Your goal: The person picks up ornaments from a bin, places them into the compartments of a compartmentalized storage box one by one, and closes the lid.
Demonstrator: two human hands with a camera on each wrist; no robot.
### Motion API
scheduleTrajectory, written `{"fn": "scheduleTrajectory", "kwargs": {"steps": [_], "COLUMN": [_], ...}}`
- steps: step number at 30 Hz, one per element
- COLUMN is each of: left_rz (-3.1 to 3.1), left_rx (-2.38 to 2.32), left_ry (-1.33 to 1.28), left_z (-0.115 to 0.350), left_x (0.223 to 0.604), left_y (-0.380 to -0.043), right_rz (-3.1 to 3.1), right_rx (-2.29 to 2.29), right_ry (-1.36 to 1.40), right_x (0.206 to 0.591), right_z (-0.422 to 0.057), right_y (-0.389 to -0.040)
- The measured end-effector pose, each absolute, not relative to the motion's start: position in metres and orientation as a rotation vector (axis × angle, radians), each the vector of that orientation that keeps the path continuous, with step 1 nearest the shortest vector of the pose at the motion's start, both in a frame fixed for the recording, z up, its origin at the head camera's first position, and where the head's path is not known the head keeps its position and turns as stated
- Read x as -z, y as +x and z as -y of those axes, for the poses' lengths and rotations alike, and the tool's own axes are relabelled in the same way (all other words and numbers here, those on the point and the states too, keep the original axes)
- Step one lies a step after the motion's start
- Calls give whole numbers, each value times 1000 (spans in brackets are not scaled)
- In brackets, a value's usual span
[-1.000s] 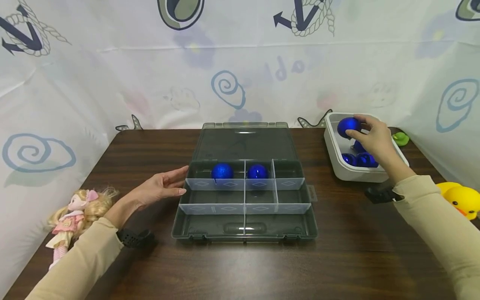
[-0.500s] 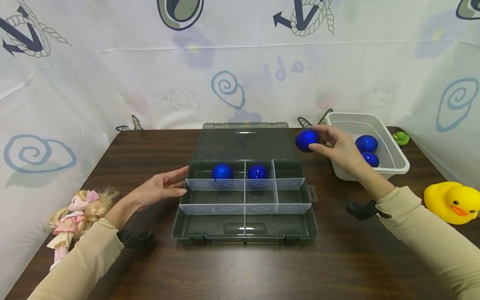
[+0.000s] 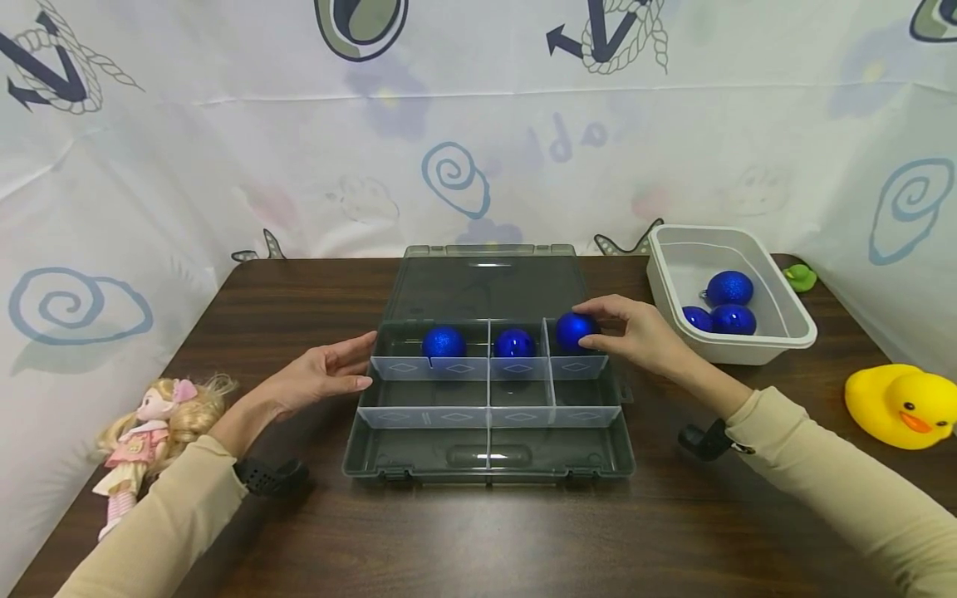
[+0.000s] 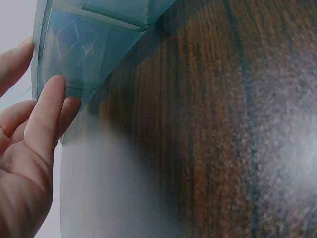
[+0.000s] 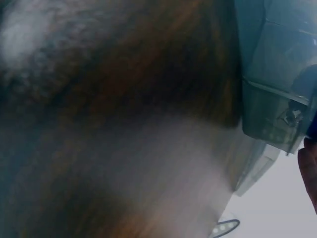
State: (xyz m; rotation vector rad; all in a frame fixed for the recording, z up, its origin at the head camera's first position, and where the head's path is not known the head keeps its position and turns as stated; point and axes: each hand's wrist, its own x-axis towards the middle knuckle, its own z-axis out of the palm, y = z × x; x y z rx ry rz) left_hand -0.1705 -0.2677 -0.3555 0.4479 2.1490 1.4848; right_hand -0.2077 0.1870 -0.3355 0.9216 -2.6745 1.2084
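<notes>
My right hand [image 3: 635,332] pinches a matte blue bauble [image 3: 574,331] between thumb and fingers, at the back right compartment of the dark see-through divided box [image 3: 489,286]. In the right wrist view only a fingertip [image 5: 309,168] shows, at the right edge beside the box wall [image 5: 277,59]. Two more blue baubles sit in the back row: a glittery bauble [image 3: 444,341] at left and a shiny bauble [image 3: 514,342] in the middle. My left hand [image 3: 317,378], fingers extended, rests at the box's left side; in the left wrist view its fingers [image 4: 44,114] touch the wall.
A white tub [image 3: 777,353] at the back right holds several blue baubles [image 3: 729,288]. A yellow rubber duck [image 3: 900,407] stands at right, a small green toy [image 3: 800,276] behind the tub. A doll [image 3: 142,440] lies at left. The box lid lies open toward the back.
My right hand has carried the bauble leftward from over the white tub, down to the box's back right compartment. My left hand has stayed at the box's left side.
</notes>
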Motion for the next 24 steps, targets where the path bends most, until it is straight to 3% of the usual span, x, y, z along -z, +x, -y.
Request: {"fn": "scheduleTrajectory", "kwargs": {"steps": [9, 19, 24], "left_rz": [-2148, -2152, -2159], "left_rx": [-1486, -1486, -1476], "left_ry": [436, 443, 450], "left_z": [267, 267, 267], "left_x": [354, 354, 355], "left_y": [-170, -169, -169], "right_rz": [2631, 2482, 2665], "right_rx": [-1212, -1124, -923], "right_ry": [809, 155, -9], "right_x": [332, 317, 321], "right_z": [-195, -273, -308], "right_y": [-210, -244, -253]}}
